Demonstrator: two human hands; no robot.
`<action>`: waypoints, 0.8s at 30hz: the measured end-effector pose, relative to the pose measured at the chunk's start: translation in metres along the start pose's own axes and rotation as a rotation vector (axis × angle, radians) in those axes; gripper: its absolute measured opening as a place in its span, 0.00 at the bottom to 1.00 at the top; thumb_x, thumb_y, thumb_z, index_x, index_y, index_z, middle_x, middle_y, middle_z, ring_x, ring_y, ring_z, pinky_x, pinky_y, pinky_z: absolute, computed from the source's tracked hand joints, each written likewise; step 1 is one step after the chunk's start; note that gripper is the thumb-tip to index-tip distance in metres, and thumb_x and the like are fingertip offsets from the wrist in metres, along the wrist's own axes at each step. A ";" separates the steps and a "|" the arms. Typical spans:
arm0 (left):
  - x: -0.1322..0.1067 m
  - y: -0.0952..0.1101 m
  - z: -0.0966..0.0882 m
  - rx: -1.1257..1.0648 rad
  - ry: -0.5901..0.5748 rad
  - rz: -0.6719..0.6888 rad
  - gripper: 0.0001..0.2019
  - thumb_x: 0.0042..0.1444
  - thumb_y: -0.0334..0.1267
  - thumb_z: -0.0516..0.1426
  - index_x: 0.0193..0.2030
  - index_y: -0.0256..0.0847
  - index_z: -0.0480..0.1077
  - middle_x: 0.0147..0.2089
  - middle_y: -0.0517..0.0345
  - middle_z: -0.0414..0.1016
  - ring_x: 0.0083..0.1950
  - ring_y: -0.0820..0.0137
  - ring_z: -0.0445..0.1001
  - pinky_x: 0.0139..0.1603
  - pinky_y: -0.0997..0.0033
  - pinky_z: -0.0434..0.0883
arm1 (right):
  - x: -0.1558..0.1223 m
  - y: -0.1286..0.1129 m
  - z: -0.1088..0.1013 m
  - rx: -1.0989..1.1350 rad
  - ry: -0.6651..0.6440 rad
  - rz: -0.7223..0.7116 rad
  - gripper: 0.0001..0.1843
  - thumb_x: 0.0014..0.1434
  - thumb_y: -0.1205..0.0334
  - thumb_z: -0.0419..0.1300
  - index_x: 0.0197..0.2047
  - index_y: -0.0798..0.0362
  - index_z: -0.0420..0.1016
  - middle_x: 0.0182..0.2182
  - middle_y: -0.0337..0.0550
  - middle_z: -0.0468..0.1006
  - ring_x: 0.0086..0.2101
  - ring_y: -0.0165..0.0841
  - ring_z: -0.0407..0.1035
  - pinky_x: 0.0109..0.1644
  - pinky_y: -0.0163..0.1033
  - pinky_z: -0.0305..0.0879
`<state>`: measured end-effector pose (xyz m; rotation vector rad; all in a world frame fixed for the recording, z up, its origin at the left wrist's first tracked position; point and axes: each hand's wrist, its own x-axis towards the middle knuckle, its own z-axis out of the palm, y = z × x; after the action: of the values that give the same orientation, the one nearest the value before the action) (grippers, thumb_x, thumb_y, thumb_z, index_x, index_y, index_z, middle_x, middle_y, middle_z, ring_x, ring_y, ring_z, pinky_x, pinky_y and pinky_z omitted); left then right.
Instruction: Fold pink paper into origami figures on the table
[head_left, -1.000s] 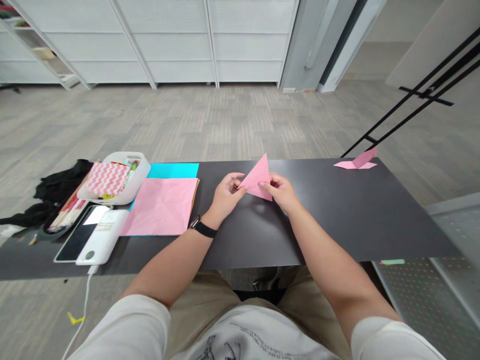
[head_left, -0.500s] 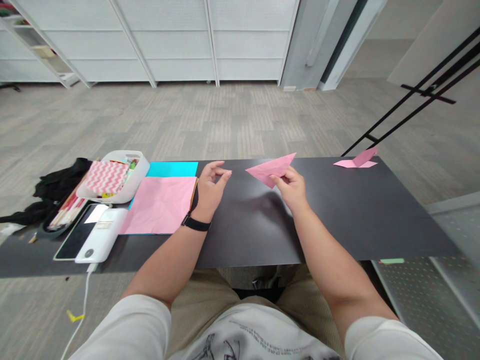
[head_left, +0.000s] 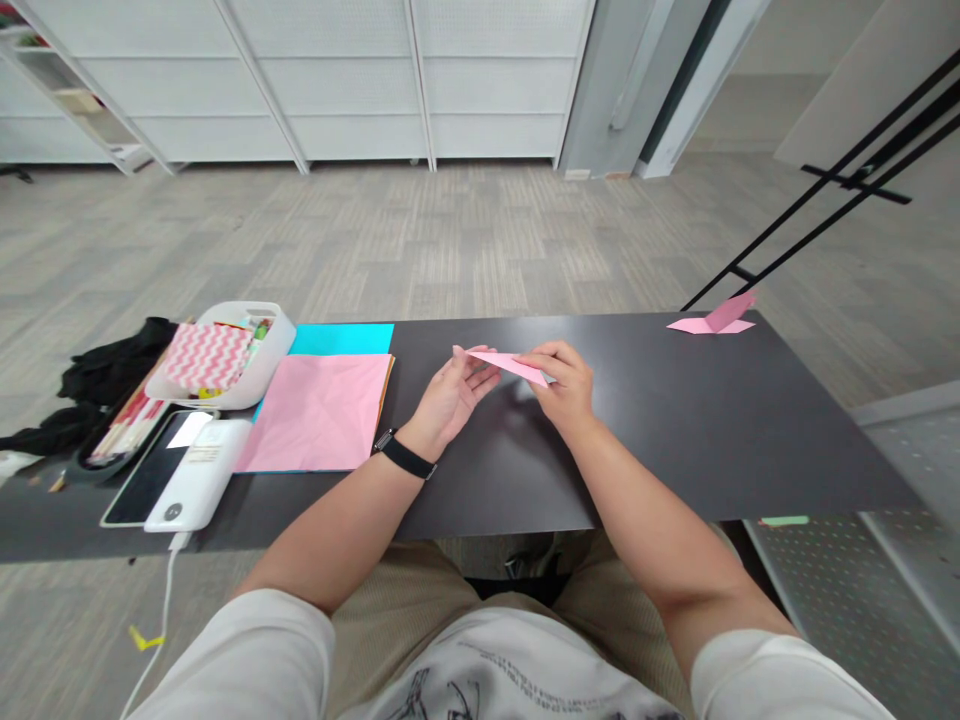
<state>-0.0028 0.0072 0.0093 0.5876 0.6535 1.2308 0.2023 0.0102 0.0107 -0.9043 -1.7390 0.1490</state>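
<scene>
My right hand (head_left: 562, 385) pinches a folded pink paper (head_left: 510, 366) by its right end, holding it above the dark table. The paper is seen almost edge-on as a narrow strip, its pointed end toward the left. At that point is my left hand (head_left: 459, 395), palm turned up, thumb raised and fingers apart close beneath the paper; whether it touches the paper I cannot tell. A black watch band (head_left: 405, 455) circles my left wrist. To the left lies a stack of pink paper sheets (head_left: 322, 410) over a blue sheet (head_left: 345, 338).
A folded pink paper piece (head_left: 716, 320) stands at the table's (head_left: 675, 430) far right. On the left are a white basket (head_left: 274, 355) with small items, a phone (head_left: 139, 490), a white power bank (head_left: 199, 475) with its cable (head_left: 169, 590), and black cloth (head_left: 112, 365).
My right hand has moved slightly left and turned the folded paper from face-on to nearly edge-on. My left hand has come right and turned palm up beside the paper's point.
</scene>
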 end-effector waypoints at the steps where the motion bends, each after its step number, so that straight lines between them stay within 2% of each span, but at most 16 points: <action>1: 0.000 0.000 0.000 -0.004 0.002 0.000 0.24 0.63 0.60 0.67 0.50 0.39 0.82 0.59 0.46 0.83 0.57 0.60 0.82 0.65 0.56 0.76 | -0.001 0.001 0.001 -0.004 -0.003 0.003 0.12 0.70 0.63 0.65 0.49 0.39 0.89 0.39 0.42 0.81 0.40 0.36 0.77 0.46 0.45 0.75; 8: -0.001 -0.001 -0.003 -0.023 0.042 0.033 0.15 0.62 0.47 0.71 0.51 0.42 0.81 0.56 0.51 0.84 0.55 0.64 0.83 0.65 0.58 0.75 | -0.002 -0.002 0.004 -0.029 -0.091 0.019 0.11 0.70 0.61 0.65 0.49 0.40 0.89 0.39 0.42 0.82 0.39 0.35 0.78 0.45 0.43 0.76; 15: 0.006 0.000 -0.009 -0.081 0.085 0.048 0.14 0.61 0.47 0.71 0.47 0.42 0.81 0.50 0.53 0.85 0.50 0.67 0.83 0.62 0.61 0.76 | -0.002 -0.004 0.005 -0.001 -0.143 -0.011 0.12 0.71 0.62 0.65 0.53 0.40 0.88 0.39 0.42 0.83 0.39 0.34 0.78 0.45 0.41 0.77; 20: 0.010 0.004 -0.011 -0.122 0.127 0.013 0.10 0.65 0.45 0.69 0.45 0.42 0.80 0.47 0.55 0.85 0.48 0.69 0.83 0.63 0.63 0.76 | 0.001 -0.010 0.001 0.063 -0.159 0.014 0.14 0.69 0.56 0.69 0.57 0.42 0.86 0.43 0.43 0.84 0.38 0.35 0.78 0.46 0.42 0.78; 24: 0.011 0.007 -0.011 -0.143 0.153 -0.002 0.09 0.68 0.45 0.67 0.45 0.42 0.80 0.47 0.56 0.84 0.48 0.70 0.83 0.63 0.64 0.76 | 0.004 -0.014 -0.004 0.109 -0.174 0.006 0.14 0.73 0.57 0.64 0.58 0.43 0.84 0.46 0.45 0.85 0.43 0.36 0.80 0.49 0.43 0.79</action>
<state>-0.0132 0.0202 0.0060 0.3769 0.6870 1.3171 0.1985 0.0013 0.0222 -0.8369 -1.8694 0.3314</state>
